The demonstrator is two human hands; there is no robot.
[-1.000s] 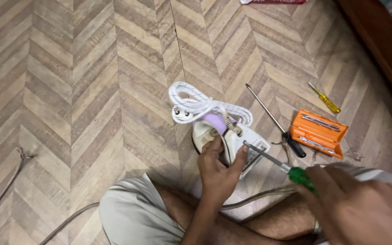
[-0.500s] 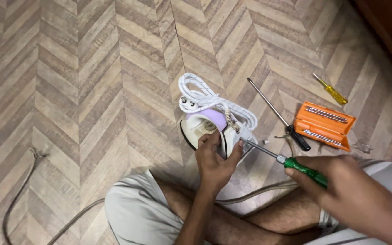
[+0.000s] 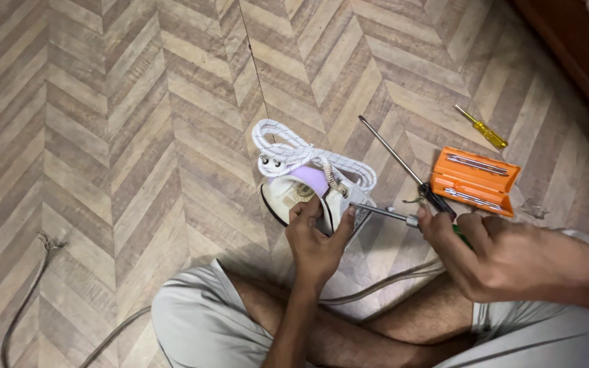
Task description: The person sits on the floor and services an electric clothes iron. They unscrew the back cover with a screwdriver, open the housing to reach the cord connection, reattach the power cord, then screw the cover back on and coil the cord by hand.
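A white and lilac clothes iron (image 3: pixel 294 191) stands on the wooden floor in front of my crossed legs. Its white braided cord (image 3: pixel 294 151) lies coiled on top, plug at the left. My left hand (image 3: pixel 316 240) grips the iron's rear end. My right hand (image 3: pixel 506 259) holds a green-handled screwdriver (image 3: pixel 384 213), whose metal shaft points left with its tip at the iron's back, beside my left thumb.
A long black-handled screwdriver (image 3: pixel 403 167) lies on the floor right of the iron. Beyond it sit an open orange bit case (image 3: pixel 475 180) and a small yellow screwdriver (image 3: pixel 482 127). A grey cable (image 3: pixel 28 300) runs along the floor at left. Dark furniture (image 3: pixel 581 48) borders the top right.
My right hand has moved up and left, bringing the screwdriver tip against the iron's back. The left hand keeps its grip on the iron.
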